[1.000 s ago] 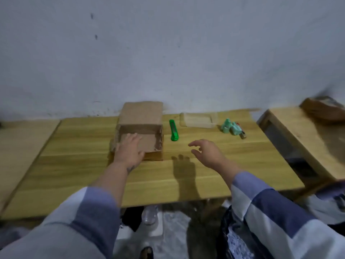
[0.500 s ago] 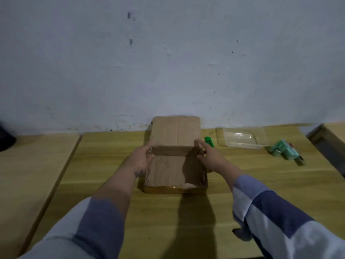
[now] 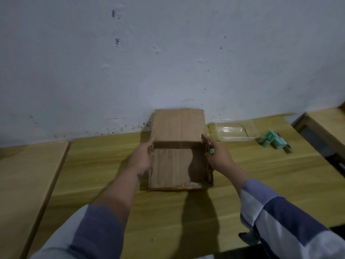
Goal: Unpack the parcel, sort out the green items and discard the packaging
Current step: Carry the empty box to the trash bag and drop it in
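Note:
An open cardboard box (image 3: 175,165) lies on the wooden table (image 3: 104,165), its lid flap standing up against the wall. The inside looks empty. My left hand (image 3: 142,158) presses against the box's left wall near the flap's hinge. My right hand (image 3: 218,156) holds the right wall, index finger touching the flap's corner. A bright green item (image 3: 211,151) shows only as a sliver behind my right hand. A cluster of pale green small items (image 3: 273,141) lies on the table to the right.
A clear plastic tray (image 3: 233,132) sits by the wall, between the box and the pale green items. A second wooden surface (image 3: 328,124) stands at the far right, another wooden surface (image 3: 22,174) at the left. The white wall runs behind the table.
My right hand has come across from mid-table to the box's right side, and my left hand has shifted to the left wall. The view has moved closer to the box.

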The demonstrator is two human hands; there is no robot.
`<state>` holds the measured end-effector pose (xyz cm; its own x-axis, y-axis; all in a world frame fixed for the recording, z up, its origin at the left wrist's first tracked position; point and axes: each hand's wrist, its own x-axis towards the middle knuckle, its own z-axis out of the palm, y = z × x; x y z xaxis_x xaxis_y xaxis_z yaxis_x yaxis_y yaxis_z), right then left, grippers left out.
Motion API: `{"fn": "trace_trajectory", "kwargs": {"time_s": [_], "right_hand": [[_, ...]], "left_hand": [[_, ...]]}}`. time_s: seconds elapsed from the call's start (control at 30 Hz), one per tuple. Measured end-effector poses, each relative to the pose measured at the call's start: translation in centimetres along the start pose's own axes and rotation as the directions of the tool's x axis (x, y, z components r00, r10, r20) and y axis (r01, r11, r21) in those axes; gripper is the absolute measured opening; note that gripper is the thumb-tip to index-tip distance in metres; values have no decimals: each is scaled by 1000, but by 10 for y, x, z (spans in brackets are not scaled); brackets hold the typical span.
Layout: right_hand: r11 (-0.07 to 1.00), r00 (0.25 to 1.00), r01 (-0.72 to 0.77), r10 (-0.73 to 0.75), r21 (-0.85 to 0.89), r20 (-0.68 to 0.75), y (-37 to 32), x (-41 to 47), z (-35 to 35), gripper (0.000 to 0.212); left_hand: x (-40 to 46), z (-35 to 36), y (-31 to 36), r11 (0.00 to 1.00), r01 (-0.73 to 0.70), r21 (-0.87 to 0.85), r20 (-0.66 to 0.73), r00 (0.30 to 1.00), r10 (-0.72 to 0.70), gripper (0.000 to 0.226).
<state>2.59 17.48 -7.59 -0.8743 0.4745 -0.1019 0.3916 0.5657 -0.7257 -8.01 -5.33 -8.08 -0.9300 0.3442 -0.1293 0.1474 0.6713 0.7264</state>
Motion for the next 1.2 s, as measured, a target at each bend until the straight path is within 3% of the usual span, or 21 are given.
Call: {"fn": "trace_trajectory", "kwargs": {"time_s": [0.27,0.57,0.9,1.2], "right_hand": [[994,954,72,-44,86,-298,37,-57,-84,68],[992,874,-66,109,108,-474,144,-175,-199,67],[965,782,-237,257,110,-568,283,-326,-298,67],[879,691,-444,460,176,-557,368,-402,-290,64]], "left_hand": [[-32,44,80,952,-301,-60,-84,952,296,67],[-126,158,190,856,-515,-42,22,856,516,66],[-241,316,275,821,-554,-137,219,791,571,64],[-294,409,274,816,-545,-190,439,696,568,64]]}}
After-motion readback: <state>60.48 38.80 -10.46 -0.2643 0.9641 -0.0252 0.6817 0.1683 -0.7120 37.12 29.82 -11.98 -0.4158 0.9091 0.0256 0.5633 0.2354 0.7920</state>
